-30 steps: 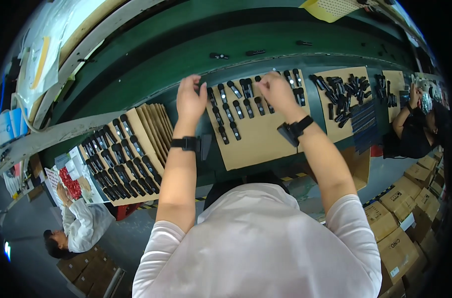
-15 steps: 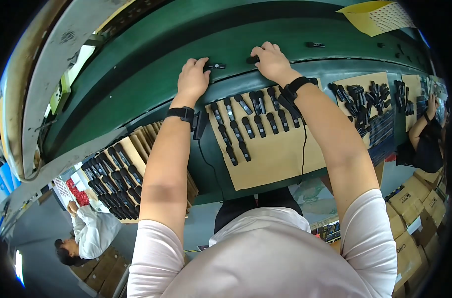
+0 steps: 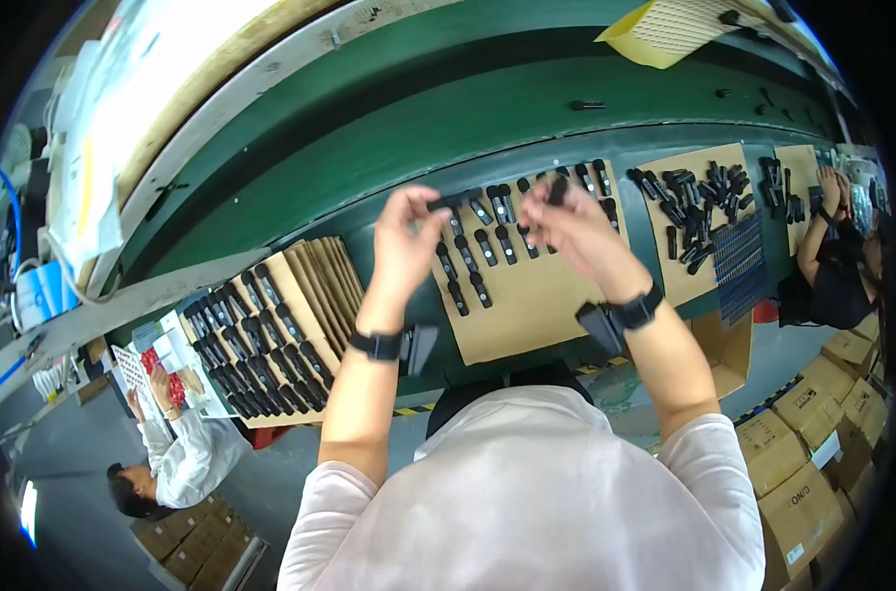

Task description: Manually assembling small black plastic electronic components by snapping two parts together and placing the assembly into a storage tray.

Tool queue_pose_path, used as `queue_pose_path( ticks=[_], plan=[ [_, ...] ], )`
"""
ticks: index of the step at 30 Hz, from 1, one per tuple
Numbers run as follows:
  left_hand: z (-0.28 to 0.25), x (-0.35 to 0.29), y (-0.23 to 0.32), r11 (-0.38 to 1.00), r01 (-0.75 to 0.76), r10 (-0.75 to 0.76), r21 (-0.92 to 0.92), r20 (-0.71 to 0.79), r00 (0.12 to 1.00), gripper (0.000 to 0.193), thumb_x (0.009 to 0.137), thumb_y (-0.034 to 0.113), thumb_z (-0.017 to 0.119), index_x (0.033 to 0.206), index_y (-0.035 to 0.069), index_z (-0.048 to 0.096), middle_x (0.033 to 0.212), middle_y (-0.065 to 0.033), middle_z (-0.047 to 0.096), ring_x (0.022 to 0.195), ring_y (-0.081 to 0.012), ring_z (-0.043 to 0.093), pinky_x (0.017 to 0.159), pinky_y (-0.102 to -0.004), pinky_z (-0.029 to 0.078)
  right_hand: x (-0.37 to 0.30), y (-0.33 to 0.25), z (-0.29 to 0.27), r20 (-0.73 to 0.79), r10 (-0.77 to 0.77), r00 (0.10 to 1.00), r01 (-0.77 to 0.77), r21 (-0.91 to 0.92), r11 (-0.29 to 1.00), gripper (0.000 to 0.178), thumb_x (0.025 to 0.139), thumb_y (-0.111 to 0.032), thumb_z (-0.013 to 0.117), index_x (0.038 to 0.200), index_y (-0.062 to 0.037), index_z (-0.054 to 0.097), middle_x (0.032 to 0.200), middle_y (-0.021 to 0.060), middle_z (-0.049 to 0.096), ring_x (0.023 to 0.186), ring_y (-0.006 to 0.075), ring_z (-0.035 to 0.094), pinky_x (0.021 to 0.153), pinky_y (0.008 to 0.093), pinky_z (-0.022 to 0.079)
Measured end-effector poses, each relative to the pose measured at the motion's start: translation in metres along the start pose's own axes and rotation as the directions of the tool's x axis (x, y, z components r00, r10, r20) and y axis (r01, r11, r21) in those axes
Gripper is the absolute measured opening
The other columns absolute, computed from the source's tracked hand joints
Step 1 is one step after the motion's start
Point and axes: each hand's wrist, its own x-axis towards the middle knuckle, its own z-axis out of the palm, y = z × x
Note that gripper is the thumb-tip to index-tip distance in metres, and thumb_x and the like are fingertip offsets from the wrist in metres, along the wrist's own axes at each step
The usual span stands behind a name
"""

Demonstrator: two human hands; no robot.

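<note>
My left hand [image 3: 402, 236] is raised over the upper left corner of a cardboard sheet [image 3: 527, 320], closed on a small black microphone [image 3: 440, 204] between thumb and fingers. Above the sheet's right part, my right hand [image 3: 578, 234] pinches another small black microphone [image 3: 558, 191], slightly blurred. Under and between my hands, several like microphones [image 3: 484, 246] lie on the sheet in loose rows, heads pointing away from me. My right hand hides some of them. The near part of the sheet is bare cardboard.
Beyond the sheet runs a green conveyor belt [image 3: 369, 148] with one microphone [image 3: 588, 104] lying on it. At left stands a stack of cardboard sheets [image 3: 325, 276] topped with rows of microphones. A sheet at right bears a jumbled pile [image 3: 699, 202]. Co-workers sit at both ends.
Both hands have drawn back from the belt toward me, each bringing a microphone over the cardboard sheet. The view has shifted slightly.
</note>
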Motion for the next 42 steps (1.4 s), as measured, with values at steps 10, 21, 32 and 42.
queue_pose_path(
  ticks=[10,21,32,42],
  plan=[
    [-0.034,-0.13,0.104,0.918,-0.295,0.313,-0.264,0.029,0.949,0.026,0.075,-0.005,0.072,0.097,0.002,0.06,0.093,-0.0095,0.065,0.09,-0.0196,0.062,0.081,-0.0309,0.05,-0.126,-0.01,0.066,0.217,-0.123,0.968,0.186,-0.301,0.935,0.026,0.086,-0.01,0.071,0.109,-0.0018,0.062,0.086,0.0008,0.061,0.07,0.0056,0.053,0.063,0.0197,0.042],
    [-0.052,-0.169,0.142,0.888,-0.453,0.455,-0.083,0.005,0.89,0.032,0.07,-0.002,0.077,0.099,0.001,0.063,0.095,-0.0111,0.065,0.085,-0.0233,0.063,0.077,-0.0309,0.05,-0.17,-0.02,0.096,0.367,-0.518,0.772,0.635,-0.44,0.635,0.031,0.077,0.005,0.071,0.106,-0.0026,0.066,0.083,0.002,0.058,0.067,0.0076,0.048,0.061,0.022,0.038],
    [-0.053,-0.165,0.139,0.796,-0.598,0.602,-0.095,0.021,0.798,0.032,0.069,-0.002,0.077,0.098,0.001,0.063,0.089,-0.0099,0.063,0.081,-0.0221,0.06,0.073,-0.0308,0.049,-0.184,-0.024,0.106,0.359,-0.527,0.77,0.637,-0.455,0.622,0.034,0.075,0.009,0.071,0.106,-0.0027,0.066,0.086,0.0025,0.058,0.065,0.008,0.048,0.06,0.022,0.039],
    [-0.055,-0.168,0.141,0.893,-0.312,0.344,-0.323,0.043,0.938,0.026,0.074,0.0,0.073,0.097,0.001,0.063,0.091,-0.0102,0.062,0.086,-0.0212,0.06,0.08,-0.0312,0.048,-0.181,-0.026,0.104,0.382,-0.601,0.702,0.699,-0.529,0.481,0.029,0.074,0.004,0.073,0.101,-0.0022,0.065,0.088,0.0042,0.059,0.069,0.0094,0.051,0.062,0.0229,0.041]
  ],
)
